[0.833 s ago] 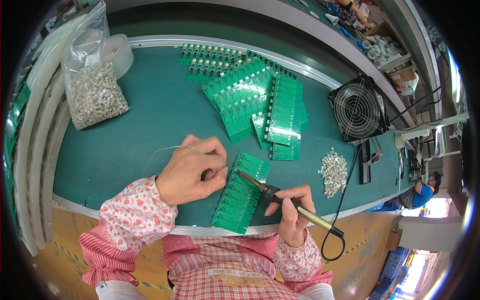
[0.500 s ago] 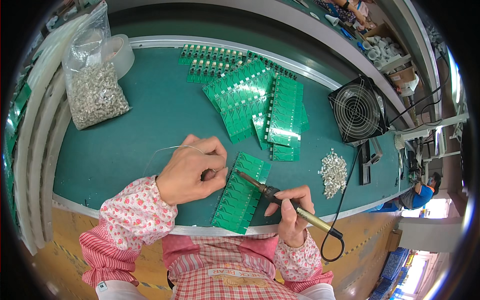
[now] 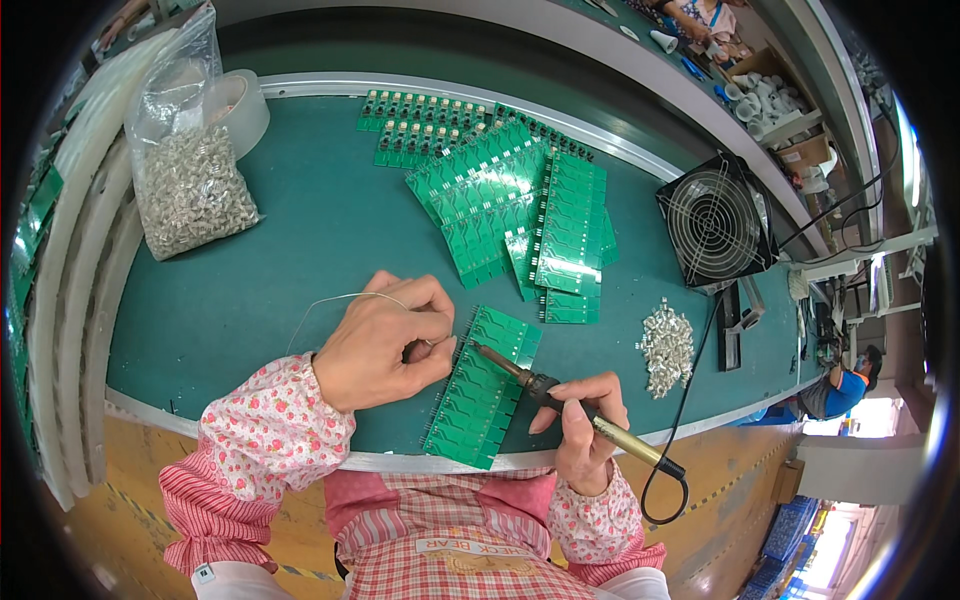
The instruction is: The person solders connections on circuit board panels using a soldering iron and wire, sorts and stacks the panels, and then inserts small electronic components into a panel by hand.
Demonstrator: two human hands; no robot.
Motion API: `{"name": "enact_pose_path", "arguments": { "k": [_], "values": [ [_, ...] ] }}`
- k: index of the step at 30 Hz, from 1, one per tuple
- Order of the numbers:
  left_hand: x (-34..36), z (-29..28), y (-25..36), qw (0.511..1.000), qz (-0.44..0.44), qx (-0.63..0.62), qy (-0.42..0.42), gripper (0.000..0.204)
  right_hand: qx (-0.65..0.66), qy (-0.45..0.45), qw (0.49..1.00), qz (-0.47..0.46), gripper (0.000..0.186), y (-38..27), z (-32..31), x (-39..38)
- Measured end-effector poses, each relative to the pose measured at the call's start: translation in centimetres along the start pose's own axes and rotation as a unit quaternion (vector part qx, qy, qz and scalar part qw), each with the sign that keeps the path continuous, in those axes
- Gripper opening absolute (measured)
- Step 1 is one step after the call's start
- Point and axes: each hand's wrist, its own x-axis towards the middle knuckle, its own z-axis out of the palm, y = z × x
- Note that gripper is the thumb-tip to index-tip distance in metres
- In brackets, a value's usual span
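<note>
Co-worker's hands: shifted at the far bench since the earlier frame; your own hands, iron and board keep their places.
Apron (image 3: 470, 580): one printed patch (image 3: 455, 546) with words and a picture across your front; one small marked tag (image 3: 205, 572) on your left sleeve.
Right hand (image 3: 588, 430): your fingers are closed round one soldering iron (image 3: 630, 442), gold at the handle, its tip at the pin row; whether it touches is too small to tell.
Left hand (image 3: 388, 340): your thumb and fingers are pinched together on one thin wire (image 3: 318, 303), which loops back over your wrist, fingertips just beside the board's left edge.
Board (image 3: 480, 395): one, green, lying tilted on the bench (image 3: 300, 240) between your hands, near its front edge.
Loose parts (image 3: 667, 350): one heap of small white pieces to your right, too many to count.
Bag (image 3: 180, 80): one, clear, its lower part filled with similar pieces, beside one tape roll (image 3: 252, 112).
Pile of boards (image 3: 500, 200): several, overlapping, beyond your board; exact count hidden.
Small boards (image 3: 415, 145): two rows behind the pile's left.
Fan (image 3: 710, 222): one, black, behind the heap.
Carton (image 3: 762, 62): on the far bench, holding white cup-shaped pieces (image 3: 755, 100).
</note>
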Motion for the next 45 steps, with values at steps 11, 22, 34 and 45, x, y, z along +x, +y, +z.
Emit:
{"name": "enact_pose_path", "arguments": {
  "k": [11,22,34,45],
  "values": [
    [-0.06,-0.23,-0.09,1.0,-0.022,-0.016,0.001,0.027,0.003,0.013,1.0,-0.005,0.013,-0.1,0.13,-0.14],
    [-0.03,0.08,0.01,1.0,-0.016,-0.003,0.005,0.022,0.012,0.042,0.999,0.012,0.014,-0.07,0.13,-0.27],
    [0.05,0.51,-0.17,0.999,0.018,0.026,0.011,0.019,0.01,0.03,0.999,0.031,0.012,-0.27,0.25,0.03],
    [0.04,0.33,-0.06,0.999,0.023,0.032,-0.002,0.019,0.054,0.039,0.997,0.031,0.014,0.28,0.1,0.41]
  ]
}}
